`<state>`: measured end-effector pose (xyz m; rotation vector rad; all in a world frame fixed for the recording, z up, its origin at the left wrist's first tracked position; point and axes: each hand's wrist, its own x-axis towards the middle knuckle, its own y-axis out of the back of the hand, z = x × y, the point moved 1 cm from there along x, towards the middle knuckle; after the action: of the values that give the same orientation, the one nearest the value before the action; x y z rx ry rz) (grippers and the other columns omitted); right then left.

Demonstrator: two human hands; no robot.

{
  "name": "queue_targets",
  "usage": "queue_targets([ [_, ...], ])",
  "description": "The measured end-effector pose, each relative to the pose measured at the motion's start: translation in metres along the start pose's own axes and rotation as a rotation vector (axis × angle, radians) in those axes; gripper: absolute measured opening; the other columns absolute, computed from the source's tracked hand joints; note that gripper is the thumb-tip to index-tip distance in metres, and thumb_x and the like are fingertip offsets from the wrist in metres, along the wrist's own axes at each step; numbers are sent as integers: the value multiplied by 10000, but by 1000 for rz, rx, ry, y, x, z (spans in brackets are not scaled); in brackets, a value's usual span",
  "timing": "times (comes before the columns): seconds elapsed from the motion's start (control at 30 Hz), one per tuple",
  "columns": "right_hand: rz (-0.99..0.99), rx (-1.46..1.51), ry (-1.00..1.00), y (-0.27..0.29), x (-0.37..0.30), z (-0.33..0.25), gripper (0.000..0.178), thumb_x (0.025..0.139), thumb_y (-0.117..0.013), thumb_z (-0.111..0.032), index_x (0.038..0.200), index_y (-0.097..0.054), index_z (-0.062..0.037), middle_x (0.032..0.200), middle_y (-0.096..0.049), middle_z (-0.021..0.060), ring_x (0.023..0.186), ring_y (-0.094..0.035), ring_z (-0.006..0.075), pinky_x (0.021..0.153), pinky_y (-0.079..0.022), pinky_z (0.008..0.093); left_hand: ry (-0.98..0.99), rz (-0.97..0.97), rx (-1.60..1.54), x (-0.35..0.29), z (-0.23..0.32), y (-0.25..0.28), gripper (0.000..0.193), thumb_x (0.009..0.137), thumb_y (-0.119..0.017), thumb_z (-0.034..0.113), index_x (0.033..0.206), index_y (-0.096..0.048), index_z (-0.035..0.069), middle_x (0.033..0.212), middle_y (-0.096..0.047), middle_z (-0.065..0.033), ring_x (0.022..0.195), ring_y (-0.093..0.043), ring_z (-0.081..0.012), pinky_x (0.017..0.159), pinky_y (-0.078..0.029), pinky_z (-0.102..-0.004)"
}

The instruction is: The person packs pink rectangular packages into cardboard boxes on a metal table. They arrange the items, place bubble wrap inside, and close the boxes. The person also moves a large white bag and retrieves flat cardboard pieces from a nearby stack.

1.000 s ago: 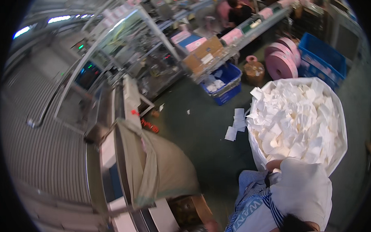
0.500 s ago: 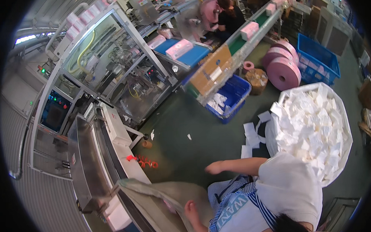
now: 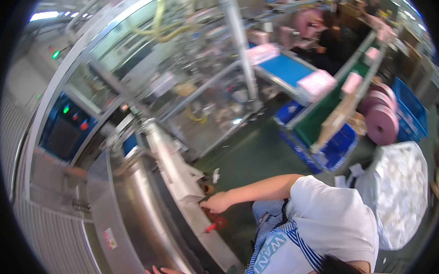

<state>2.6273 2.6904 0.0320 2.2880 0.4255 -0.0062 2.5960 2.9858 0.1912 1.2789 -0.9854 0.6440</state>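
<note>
A dark screen (image 3: pixel 62 137) sits in a blue control panel (image 3: pixel 67 125) at left. A small white-and-red label (image 3: pixel 109 238) sticks to the steel machine housing (image 3: pixel 130 207). Pink packages (image 3: pixel 316 83) lie on the blue conveyor (image 3: pixel 287 69).

A blue control panel (image 3: pixel 64 130) with lit buttons sits at the left. Behind glass guards (image 3: pixel 179 80) stands machinery. A blue conveyor (image 3: pixel 287 69) carries pink packs (image 3: pixel 316 83). Pink rolls (image 3: pixel 381 121) stand beside blue crates (image 3: pixel 343 142). A big white sack (image 3: pixel 400 193) holds white pieces. The floor (image 3: pixel 249 155) is dark green.
</note>
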Motion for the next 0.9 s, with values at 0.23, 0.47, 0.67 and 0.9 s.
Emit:
queue_targets([
  [0.23,298,-86,193,206,291,-53,657,878,-512,-211,1461,-222,-124,810,-649,180,686,-628,353,608,-487,475,392,-431,684,42,-68,-117,376,978,-430,291,1284,-521,92,1326,-537,-105,1206,-510,-287,969,-393,-468],
  [0.47,706,-450,364,370,563,-180,721,830,-523,-171,1456,-202,-8,761,-670,144,660,-650,326,604,-514,430,370,-228,545,93,-38,-96,409,963,-406,303,1008,-677,0,1012,-675,-187,960,-640,-361,852,-512,-442],
  [0.67,750,-369,180,428,642,-187,724,837,-519,-194,1406,-202,121,751,-672,195,645,-662,336,579,-523,436,441,-261,548,102,-26,-114,420,976,-375,300,1055,-647,-11,1026,-658,-213,919,-631,-396,832,-512,-469],
  [0.9,663,-459,339,367,656,-167,738,849,-557,-255,1384,-237,142,605,-626,117,518,-624,277,476,-494,384,474,-300,560,102,-30,-126,458,997,-323,282,1066,-622,-57,1032,-646,-245,895,-623,-422,834,-503,-502],
])
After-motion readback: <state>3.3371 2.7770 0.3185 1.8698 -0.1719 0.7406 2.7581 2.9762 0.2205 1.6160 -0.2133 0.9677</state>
